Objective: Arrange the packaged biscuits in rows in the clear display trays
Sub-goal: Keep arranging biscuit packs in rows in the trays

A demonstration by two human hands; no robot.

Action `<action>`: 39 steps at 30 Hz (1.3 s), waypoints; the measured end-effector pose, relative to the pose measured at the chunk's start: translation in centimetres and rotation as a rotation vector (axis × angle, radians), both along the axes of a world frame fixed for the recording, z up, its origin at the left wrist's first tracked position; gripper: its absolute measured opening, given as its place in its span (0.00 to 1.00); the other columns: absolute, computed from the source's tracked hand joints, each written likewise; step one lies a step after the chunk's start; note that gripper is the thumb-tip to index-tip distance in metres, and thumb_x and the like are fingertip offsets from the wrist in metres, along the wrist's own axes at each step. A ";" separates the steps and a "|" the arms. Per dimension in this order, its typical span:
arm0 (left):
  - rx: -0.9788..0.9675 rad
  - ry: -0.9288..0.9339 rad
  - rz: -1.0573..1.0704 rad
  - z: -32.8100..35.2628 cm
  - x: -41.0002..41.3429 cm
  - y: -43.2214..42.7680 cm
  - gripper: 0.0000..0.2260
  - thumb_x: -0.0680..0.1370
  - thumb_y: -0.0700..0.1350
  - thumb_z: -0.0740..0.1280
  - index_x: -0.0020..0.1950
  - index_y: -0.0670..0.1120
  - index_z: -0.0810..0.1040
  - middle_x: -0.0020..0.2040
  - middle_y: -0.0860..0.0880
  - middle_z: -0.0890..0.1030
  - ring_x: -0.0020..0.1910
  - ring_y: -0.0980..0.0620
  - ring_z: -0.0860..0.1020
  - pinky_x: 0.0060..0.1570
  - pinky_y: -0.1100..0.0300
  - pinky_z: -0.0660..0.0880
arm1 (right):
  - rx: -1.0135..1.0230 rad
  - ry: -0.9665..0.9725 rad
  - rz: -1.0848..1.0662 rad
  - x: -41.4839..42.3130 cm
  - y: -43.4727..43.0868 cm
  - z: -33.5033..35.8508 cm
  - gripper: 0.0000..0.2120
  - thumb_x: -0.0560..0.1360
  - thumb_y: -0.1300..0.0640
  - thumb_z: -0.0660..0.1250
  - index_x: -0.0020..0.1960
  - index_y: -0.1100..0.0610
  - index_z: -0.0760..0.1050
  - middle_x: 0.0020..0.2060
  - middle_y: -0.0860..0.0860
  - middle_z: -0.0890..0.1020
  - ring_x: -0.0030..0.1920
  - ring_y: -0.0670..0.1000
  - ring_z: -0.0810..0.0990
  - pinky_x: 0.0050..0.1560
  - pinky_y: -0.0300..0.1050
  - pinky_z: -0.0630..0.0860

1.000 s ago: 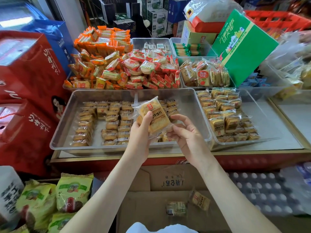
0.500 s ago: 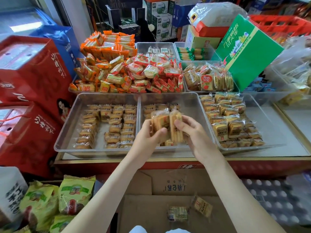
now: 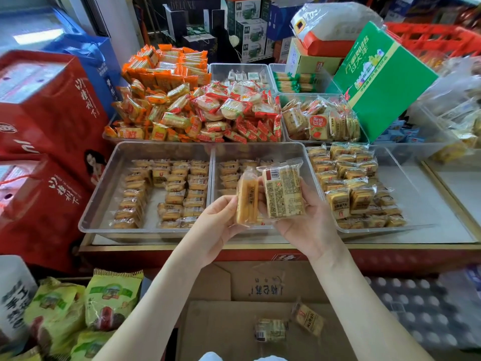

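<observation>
- Head view: the left hand (image 3: 218,217) pinches a thin yellow biscuit pack in clear wrap (image 3: 246,199), thumb on one side, fingers on the other.
- The pack stands on its thin edge. Its long side points away from the person.
- The right hand (image 3: 309,225) curls round a second yellow biscuit pack (image 3: 283,191). Its printed back label faces up.
- The two packs are just beside each other.
- Both hang over the front right part of the middle clear plastic tray (image 3: 260,149).
- The rows of packs (image 3: 230,173) already in it lie further back and to the left.
- The next move is probably down into this tray. Both hands are about as near.
- Two more packs (image 3: 270,330) lie in the brown cardboard box (image 3: 208,329) below.
</observation>
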State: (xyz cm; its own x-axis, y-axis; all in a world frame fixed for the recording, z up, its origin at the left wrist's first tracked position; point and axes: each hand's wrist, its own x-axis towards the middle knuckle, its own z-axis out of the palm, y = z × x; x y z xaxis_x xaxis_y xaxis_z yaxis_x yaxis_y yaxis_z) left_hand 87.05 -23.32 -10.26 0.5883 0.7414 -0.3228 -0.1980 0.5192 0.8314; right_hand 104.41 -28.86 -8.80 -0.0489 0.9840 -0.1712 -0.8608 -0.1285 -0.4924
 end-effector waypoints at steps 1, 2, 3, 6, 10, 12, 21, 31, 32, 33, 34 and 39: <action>0.041 0.062 0.006 0.1 0.1 -0.2 0.14 0.79 0.48 0.63 0.58 0.40 0.77 0.47 0.46 0.84 0.42 0.54 0.82 0.41 0.63 0.78 | 0.003 0.004 0.017 -0.1 0.0 0.0 0.22 0.81 0.48 0.56 0.67 0.62 0.72 0.59 0.62 0.78 0.58 0.60 0.79 0.57 0.52 0.79; 0.065 0.097 0.019 0.0 0.3 -0.4 0.13 0.80 0.47 0.63 0.58 0.40 0.78 0.48 0.46 0.84 0.42 0.55 0.82 0.40 0.64 0.78 | 0.007 0.004 0.031 -0.2 0.0 -0.1 0.22 0.81 0.48 0.55 0.66 0.62 0.73 0.59 0.62 0.78 0.57 0.59 0.79 0.57 0.52 0.79; 0.069 0.111 0.045 0.0 0.4 -0.7 0.13 0.80 0.46 0.63 0.59 0.40 0.78 0.48 0.46 0.84 0.42 0.55 0.82 0.39 0.64 0.78 | 0.009 0.003 0.038 -0.4 -0.1 -0.1 0.22 0.82 0.48 0.55 0.64 0.62 0.75 0.58 0.62 0.79 0.56 0.59 0.80 0.56 0.51 0.79; 0.068 0.122 0.127 0.4 0.5 -1.2 0.12 0.80 0.47 0.63 0.58 0.42 0.78 0.47 0.46 0.85 0.41 0.55 0.82 0.38 0.64 0.78 | 0.003 0.016 0.032 -0.6 -0.2 -0.2 0.22 0.83 0.47 0.54 0.65 0.63 0.74 0.57 0.62 0.79 0.55 0.59 0.80 0.57 0.51 0.79; 0.076 0.115 0.096 1.2 0.3 -1.5 0.22 0.74 0.61 0.62 0.60 0.47 0.78 0.53 0.45 0.85 0.52 0.49 0.83 0.52 0.55 0.79 | -0.009 -0.033 0.019 -0.9 -0.3 -0.2 0.25 0.81 0.48 0.57 0.71 0.64 0.67 0.58 0.62 0.77 0.56 0.59 0.79 0.59 0.51 0.77; 0.111 0.148 0.082 1.4 0.2 -1.8 0.25 0.69 0.59 0.68 0.62 0.49 0.75 0.56 0.46 0.84 0.55 0.49 0.82 0.59 0.49 0.77 | 0.017 -0.044 0.031 -0.9 -0.4 -0.1 0.28 0.80 0.49 0.59 0.74 0.64 0.63 0.59 0.63 0.76 0.57 0.59 0.78 0.59 0.52 0.77; 0.118 -0.002 0.097 1.0 -2.0 -2.0 0.18 0.80 0.33 0.62 0.64 0.52 0.67 0.50 0.46 0.83 0.48 0.44 0.83 0.31 0.61 0.79 | 0.163 -0.069 0.075 0.9 -1.3 -0.8 0.18 0.73 0.55 0.72 0.61 0.59 0.77 0.58 0.59 0.79 0.59 0.59 0.78 0.65 0.59 0.71; 0.159 -0.160 0.220 0.8 -3.4 -2.8 0.18 0.76 0.38 0.67 0.62 0.51 0.68 0.54 0.44 0.80 0.52 0.43 0.81 0.35 0.59 0.80 | 0.120 -0.089 0.092 0.9 -2.1 -1.9 0.26 0.70 0.53 0.76 0.64 0.59 0.74 0.59 0.61 0.78 0.61 0.62 0.77 0.67 0.61 0.69; 0.131 -0.189 0.286 0.8 -3.4 -2.8 0.18 0.77 0.38 0.67 0.63 0.51 0.67 0.57 0.43 0.79 0.54 0.42 0.81 0.39 0.56 0.81 | 0.109 -0.073 0.091 0.5 -2.0 -1.9 0.28 0.69 0.53 0.77 0.64 0.60 0.72 0.60 0.61 0.78 0.62 0.63 0.77 0.67 0.61 0.71; 0.087 -0.218 0.364 0.9 -3.3 -2.7 0.18 0.78 0.38 0.66 0.64 0.50 0.67 0.59 0.43 0.78 0.55 0.42 0.82 0.41 0.54 0.82 | 0.096 -0.065 0.090 0.2 -2.0 -2.0 0.30 0.68 0.53 0.78 0.65 0.60 0.71 0.60 0.62 0.78 0.62 0.63 0.76 0.66 0.61 0.71; 0.028 -0.247 0.436 0.9 -3.3 -2.5 0.18 0.79 0.38 0.64 0.67 0.49 0.65 0.61 0.42 0.77 0.54 0.44 0.83 0.41 0.53 0.82 | 0.081 -0.064 0.094 -0.2 -1.9 -2.1 0.32 0.68 0.53 0.78 0.67 0.60 0.69 0.62 0.62 0.76 0.64 0.64 0.75 0.67 0.61 0.71; -0.118 -0.281 0.559 0.9 -2.9 -2.4 0.21 0.81 0.36 0.62 0.71 0.47 0.61 0.64 0.40 0.76 0.51 0.46 0.84 0.42 0.52 0.83 | 0.076 -0.119 0.175 -2.1 -1.8 -2.2 0.31 0.70 0.51 0.76 0.68 0.61 0.71 0.70 0.65 0.66 0.72 0.63 0.63 0.73 0.62 0.62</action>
